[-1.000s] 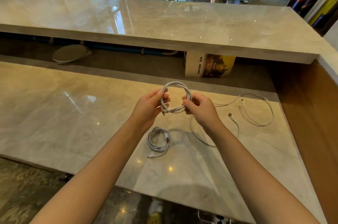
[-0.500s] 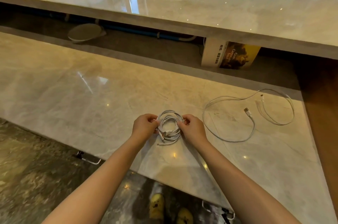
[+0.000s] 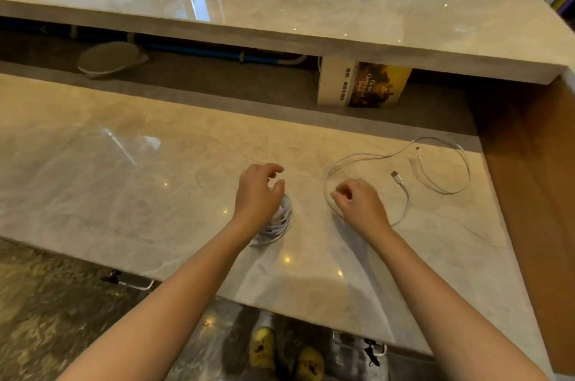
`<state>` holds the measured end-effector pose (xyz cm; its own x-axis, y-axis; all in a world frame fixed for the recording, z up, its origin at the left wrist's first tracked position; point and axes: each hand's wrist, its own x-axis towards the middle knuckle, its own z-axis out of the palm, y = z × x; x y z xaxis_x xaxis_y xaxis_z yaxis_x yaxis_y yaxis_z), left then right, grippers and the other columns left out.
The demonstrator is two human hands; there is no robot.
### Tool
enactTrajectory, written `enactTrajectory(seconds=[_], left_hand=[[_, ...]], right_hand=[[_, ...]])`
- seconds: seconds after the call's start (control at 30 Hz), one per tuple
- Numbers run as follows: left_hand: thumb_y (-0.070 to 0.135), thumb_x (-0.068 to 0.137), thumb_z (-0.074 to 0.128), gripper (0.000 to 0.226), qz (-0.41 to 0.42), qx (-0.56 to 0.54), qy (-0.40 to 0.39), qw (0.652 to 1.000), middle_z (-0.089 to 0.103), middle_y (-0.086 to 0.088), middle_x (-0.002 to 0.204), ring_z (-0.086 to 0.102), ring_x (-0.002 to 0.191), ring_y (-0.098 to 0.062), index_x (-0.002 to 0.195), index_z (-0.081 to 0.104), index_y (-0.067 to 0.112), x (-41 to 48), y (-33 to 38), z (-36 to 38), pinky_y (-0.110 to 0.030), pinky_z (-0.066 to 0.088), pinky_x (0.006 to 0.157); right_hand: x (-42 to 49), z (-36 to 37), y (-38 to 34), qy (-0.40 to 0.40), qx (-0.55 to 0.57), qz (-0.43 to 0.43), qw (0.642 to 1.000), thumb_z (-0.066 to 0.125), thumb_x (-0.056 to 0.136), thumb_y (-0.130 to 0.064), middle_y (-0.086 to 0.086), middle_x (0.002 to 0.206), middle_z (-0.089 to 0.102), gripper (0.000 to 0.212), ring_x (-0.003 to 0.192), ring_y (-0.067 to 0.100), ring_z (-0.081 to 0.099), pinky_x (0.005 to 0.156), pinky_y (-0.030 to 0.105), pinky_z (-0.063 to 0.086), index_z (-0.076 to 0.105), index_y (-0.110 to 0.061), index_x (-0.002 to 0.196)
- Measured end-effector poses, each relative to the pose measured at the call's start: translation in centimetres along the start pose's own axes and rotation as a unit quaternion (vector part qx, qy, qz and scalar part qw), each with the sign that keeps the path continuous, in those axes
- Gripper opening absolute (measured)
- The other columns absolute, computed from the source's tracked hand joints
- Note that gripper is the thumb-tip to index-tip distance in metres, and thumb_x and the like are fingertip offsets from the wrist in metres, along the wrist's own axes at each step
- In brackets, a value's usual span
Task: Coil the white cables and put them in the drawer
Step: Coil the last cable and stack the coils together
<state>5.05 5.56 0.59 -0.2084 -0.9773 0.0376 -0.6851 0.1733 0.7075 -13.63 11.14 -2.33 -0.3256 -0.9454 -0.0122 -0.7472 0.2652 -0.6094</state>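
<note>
Coiled white cables (image 3: 278, 222) lie bundled on the near part of the glossy beige marble counter (image 3: 109, 169), partly hidden under the left hand (image 3: 257, 194), which hovers with fingers spread and loose, gripping nothing. To the right, a loose white cable (image 3: 404, 194) sprawls in wide loops; the right hand (image 3: 357, 201) rests over its near-left loop with fingers curled, though whether it pinches the cable cannot be told. Far right, a yellow-and-white book (image 3: 362, 83) stands under the raised marble ledge (image 3: 311, 22).
</note>
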Motion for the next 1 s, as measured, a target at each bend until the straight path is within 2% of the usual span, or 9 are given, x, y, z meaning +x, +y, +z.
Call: enactTrajectory(seconds=[0.13, 0.2, 0.33, 0.47, 0.6, 0.73, 0.83, 0.9, 1.0], left_hand=[[0.02, 0.091, 0.056, 0.025, 0.051, 0.003, -0.164, 0.985, 0.059, -0.006, 0.108, 0.058, 0.095, -0.018, 0.114, 0.063, 0.013, -1.0, 4.0, 4.7, -0.026, 0.044, 0.082], [0.023, 0.09, 0.057, 0.028, 0.015, 0.024, -0.237, 0.971, 0.062, -0.01, 0.111, 0.059, 0.098, -0.022, 0.114, 0.062, 0.01, -1.3, 4.6, 7.3, -0.025, 0.042, 0.077], [0.026, 0.087, 0.062, 0.039, -0.126, -0.014, -0.221, 0.967, 0.061, -0.012, 0.106, 0.06, 0.097, -0.027, 0.116, 0.05, 0.004, -1.2, 4.7, 10.0, -0.031, 0.048, 0.079], [0.004, 0.09, 0.054, 0.043, -0.285, -0.336, -0.173, 0.881, 0.062, -0.019, 0.098, 0.063, 0.072, -0.021, 0.129, 0.034, 0.004, -0.9, 6.2, 9.2, -0.034, 0.056, 0.067], [-0.005, 0.09, 0.048, 0.037, -0.237, -0.432, -0.107, 0.864, 0.061, -0.009, 0.092, 0.064, 0.07, -0.016, 0.122, 0.036, 0.009, 0.1, 8.2, 7.1, -0.025, 0.055, 0.058], [0.002, 0.089, 0.053, 0.031, -0.135, -0.384, -0.14, 0.903, 0.067, -0.005, 0.089, 0.06, 0.062, -0.013, 0.12, 0.05, 0.002, 1.1, 10.5, 3.4, -0.022, 0.052, 0.057], [0.01, 0.092, 0.054, 0.022, -0.053, -0.365, -0.202, 0.907, 0.069, -0.001, 0.086, 0.053, 0.061, -0.009, 0.113, 0.059, 0.01, 0.9, 12.0, 0.3, -0.021, 0.047, 0.058], [0.012, 0.094, 0.053, 0.02, -0.008, -0.374, -0.23, 0.898, 0.069, -0.001, 0.084, 0.05, 0.058, -0.008, 0.112, 0.061, 0.01, 0.7, 12.6, -1.4, -0.019, 0.044, 0.053], [0.013, 0.095, 0.05, 0.02, 0.054, -0.37, -0.222, 0.901, 0.068, 0.0, 0.081, 0.047, 0.053, -0.008, 0.111, 0.062, 0.01, 1.2, 12.8, -3.7, -0.018, 0.04, 0.048]], right_hand=[[-1.5, -4.0, 3.9, -0.129, -0.26, 0.023, 0.957, 0.058, 0.085, -0.037, 0.002, 0.11, 0.058, 0.028, 0.11, 0.025, 0.046, 0.084, 0.037, 0.033, 0.061, -0.018, 0.106], [-2.7, -4.3, 5.2, -0.164, -0.29, 0.03, 0.942, 0.056, 0.087, -0.03, 0.003, 0.111, 0.053, 0.021, 0.11, 0.025, 0.043, 0.08, 0.037, 0.028, 0.056, -0.018, 0.104], [-3.4, -4.1, 5.7, -0.157, -0.193, 0.01, 0.969, 0.054, 0.088, -0.024, 0.002, 0.097, 0.059, 0.007, 0.097, 0.023, 0.052, 0.077, 0.035, 0.031, 0.056, -0.017, 0.089], [-3.7, -4.0, 3.7, -0.126, 0.028, -0.006, 0.992, 0.061, 0.086, -0.021, -0.003, 0.08, 0.056, 0.011, 0.076, 0.017, 0.054, 0.069, 0.03, 0.042, 0.054, -0.017, 0.078], [-3.1, -4.7, 2.1, -0.065, 0.103, -0.011, 0.993, 0.064, 0.085, -0.019, -0.003, 0.08, 0.059, 0.005, 0.076, 0.014, 0.055, 0.068, 0.025, 0.043, 0.061, -0.016, 0.082], [-1.2, -8.7, 0.3, 0.058, 0.025, -0.078, 0.995, 0.051, 0.093, -0.014, 0.0, 0.128, 0.053, 0.034, 0.12, 0.015, 0.045, 0.102, 0.026, 0.034, 0.052, -0.018, 0.127], [0.7, -11.9, -2.4, 0.095, -0.08, -0.194, 0.973, 0.054, 0.092, -0.014, -0.001, 0.146, 0.04, 0.05, 0.136, 0.016, 0.029, 0.112, 0.031, 0.021, 0.041, -0.022, 0.139], [2.1, -13.1, -3.9, 0.075, -0.106, -0.253, 0.959, 0.055, 0.092, -0.016, 0.003, 0.131, 0.055, 0.034, 0.125, 0.018, 0.044, 0.11, 0.04, 0.033, 0.056, -0.02, 0.126], [3.1, -14.6, -5.5, -0.01, -0.032, -0.258, 0.966, 0.05, 0.094, -0.014, 0.002, 0.091, 0.065, 0.018, 0.084, 0.008, 0.058, 0.077, 0.03, 0.049, 0.065, -0.014, 0.103]])
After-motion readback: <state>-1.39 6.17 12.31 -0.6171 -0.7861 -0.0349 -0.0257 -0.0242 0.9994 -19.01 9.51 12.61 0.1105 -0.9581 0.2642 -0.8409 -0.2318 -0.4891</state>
